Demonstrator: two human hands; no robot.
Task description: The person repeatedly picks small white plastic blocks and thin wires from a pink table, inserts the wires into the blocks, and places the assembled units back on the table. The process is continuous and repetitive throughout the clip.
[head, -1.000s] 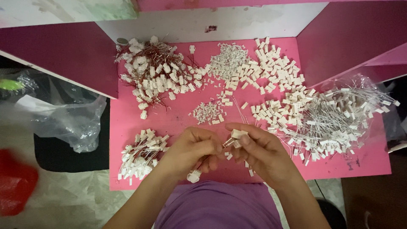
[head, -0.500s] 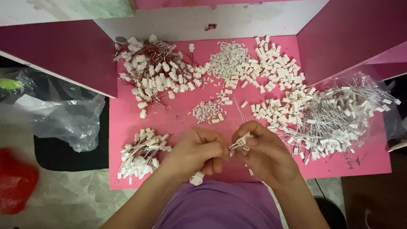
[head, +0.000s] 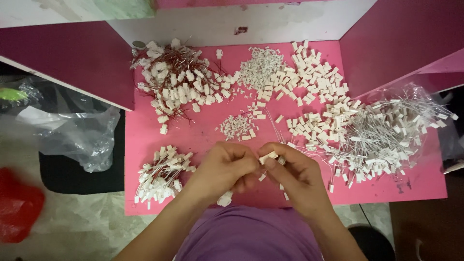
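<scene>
Left hand (head: 223, 170): fingers closed narrow, meeting the right's at the connector.
Right hand (head: 295, 175): fingers pinch a small white connector housing (head: 268, 157) — long axis roughly level.
Position: over pink surface (head: 193, 135), just left of the white-wire pile (head: 386, 133).

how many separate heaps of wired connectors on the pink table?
3: red-wired heap at back left, small red-wired bundle front left by the left hand, white-wired heap on clear plastic at right. Loose stragglers may hide.
</scene>
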